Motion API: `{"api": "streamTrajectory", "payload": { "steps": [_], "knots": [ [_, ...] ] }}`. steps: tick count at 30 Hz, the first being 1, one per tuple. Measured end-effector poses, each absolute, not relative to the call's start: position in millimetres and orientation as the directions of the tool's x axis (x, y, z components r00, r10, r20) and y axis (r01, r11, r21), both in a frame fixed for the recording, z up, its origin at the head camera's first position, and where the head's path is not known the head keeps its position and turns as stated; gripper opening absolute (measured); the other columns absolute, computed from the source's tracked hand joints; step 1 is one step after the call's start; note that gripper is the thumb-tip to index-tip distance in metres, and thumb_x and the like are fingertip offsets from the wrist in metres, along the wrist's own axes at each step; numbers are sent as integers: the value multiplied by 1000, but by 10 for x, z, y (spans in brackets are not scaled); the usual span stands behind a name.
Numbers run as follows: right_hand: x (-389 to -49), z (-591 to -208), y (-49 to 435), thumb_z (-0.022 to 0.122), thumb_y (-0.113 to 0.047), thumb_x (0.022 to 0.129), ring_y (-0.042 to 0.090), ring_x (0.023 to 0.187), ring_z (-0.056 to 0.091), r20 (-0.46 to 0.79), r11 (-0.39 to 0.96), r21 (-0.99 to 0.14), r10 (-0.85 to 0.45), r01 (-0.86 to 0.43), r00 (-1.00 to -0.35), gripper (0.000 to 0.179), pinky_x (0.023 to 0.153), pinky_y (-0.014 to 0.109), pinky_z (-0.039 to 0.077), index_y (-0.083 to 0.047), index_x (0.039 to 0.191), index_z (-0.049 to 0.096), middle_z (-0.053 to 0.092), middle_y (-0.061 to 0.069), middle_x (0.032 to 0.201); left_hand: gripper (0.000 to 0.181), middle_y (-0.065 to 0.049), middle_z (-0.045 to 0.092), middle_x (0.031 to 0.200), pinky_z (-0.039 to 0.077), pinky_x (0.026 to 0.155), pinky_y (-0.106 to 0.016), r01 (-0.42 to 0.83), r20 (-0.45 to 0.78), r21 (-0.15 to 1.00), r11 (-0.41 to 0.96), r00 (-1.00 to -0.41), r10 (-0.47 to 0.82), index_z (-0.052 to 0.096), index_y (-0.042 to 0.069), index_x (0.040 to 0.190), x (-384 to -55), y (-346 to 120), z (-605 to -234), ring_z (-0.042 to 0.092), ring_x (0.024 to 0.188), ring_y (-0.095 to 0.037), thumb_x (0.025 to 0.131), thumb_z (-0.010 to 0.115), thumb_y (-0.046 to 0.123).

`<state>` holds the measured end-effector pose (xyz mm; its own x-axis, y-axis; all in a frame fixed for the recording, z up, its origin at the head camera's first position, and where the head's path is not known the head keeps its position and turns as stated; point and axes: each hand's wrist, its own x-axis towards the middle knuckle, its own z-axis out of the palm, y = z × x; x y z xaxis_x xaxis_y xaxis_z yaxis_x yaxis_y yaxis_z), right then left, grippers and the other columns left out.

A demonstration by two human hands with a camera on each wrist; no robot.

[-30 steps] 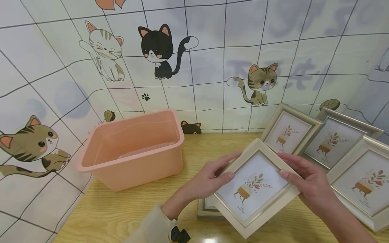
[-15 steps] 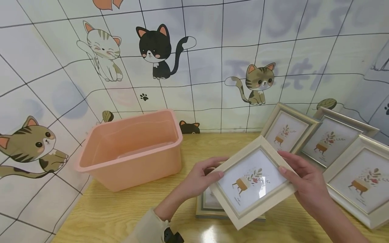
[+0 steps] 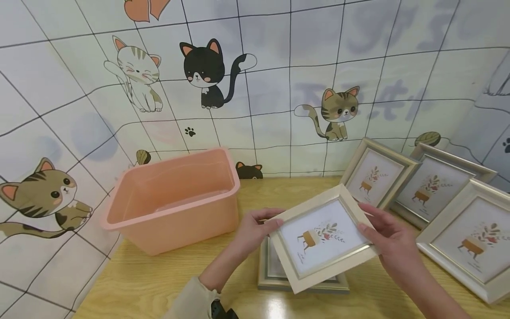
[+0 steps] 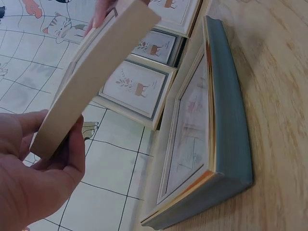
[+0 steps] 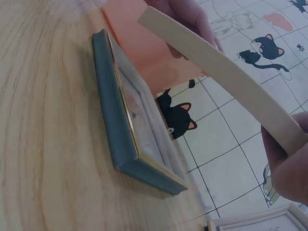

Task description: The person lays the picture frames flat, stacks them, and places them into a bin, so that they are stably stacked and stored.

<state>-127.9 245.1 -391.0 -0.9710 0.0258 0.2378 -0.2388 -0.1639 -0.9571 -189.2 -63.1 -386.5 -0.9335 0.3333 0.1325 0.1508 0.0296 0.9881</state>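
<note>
A cream picture frame with a potted-plant print is held tilted above the table by both hands. My left hand pinches its upper left corner, thumb on the front; the left wrist view shows the fingers behind the edge. My right hand grips the right side, its thumb on the front border. Below the held frame, another picture frame with a gold and blue-grey edge lies flat on the table, partly covered in the head view. In the right wrist view, this lying frame shows its blue-grey side.
A pink plastic bin stands at the left on the wooden table. Three frames lean at the right: a small gold one, a silver one and a large cream one. A cat-print wall covering rises behind.
The held frame has shifted left and turned slightly toward level, both hands moving left with it. More of the lying frame shows beneath. The bin and leaning frames stay put.
</note>
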Motion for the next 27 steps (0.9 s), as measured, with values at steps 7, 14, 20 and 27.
{"api": "streamTrajectory", "payload": {
  "steps": [7, 14, 20, 27],
  "knots": [
    [-1212, -4032, 2432, 72, -1, 94, 7, 89, 71, 131, 286, -949, -23, -132, -991, 61, 68, 32, 59, 1, 150, 47, 73, 17, 114, 22, -8, 73, 97, 39, 56, -21, 258, 212, 948, 189, -949, 232, 78, -1, 111, -1942, -658, -3905, 47, 64, -8, 91, 76, 7],
    [-1153, -4180, 2314, 73, 5, 90, 14, 87, 70, 22, 319, -946, -98, -52, -995, 71, 72, 30, 59, 13, 150, 36, 67, 29, 118, 20, 2, 48, 67, 33, 55, -22, 259, 201, 911, 321, -959, 202, 78, 0, 110, -2010, -682, -3984, 40, 64, -12, 92, 75, 7],
    [-1145, -4264, 2262, 75, 6, 88, 17, 87, 69, 36, 387, -920, -93, -69, -995, 70, 71, 29, 58, 15, 148, 39, 67, 28, 116, 19, 3, 45, 65, 34, 54, -22, 235, 164, 904, 356, -962, 219, 78, 2, 112, -2033, -700, -4110, 39, 62, -13, 94, 73, 7],
    [-1149, -4297, 2230, 75, 4, 88, 21, 89, 69, 13, 386, -921, -113, -56, -993, 72, 70, 29, 57, 17, 148, 37, 68, 24, 113, 18, 0, 56, 78, 34, 59, -25, 218, 144, 889, 404, -968, 205, 79, 6, 111, -2060, -702, -4187, 42, 68, -15, 95, 72, 8]
  ]
}}
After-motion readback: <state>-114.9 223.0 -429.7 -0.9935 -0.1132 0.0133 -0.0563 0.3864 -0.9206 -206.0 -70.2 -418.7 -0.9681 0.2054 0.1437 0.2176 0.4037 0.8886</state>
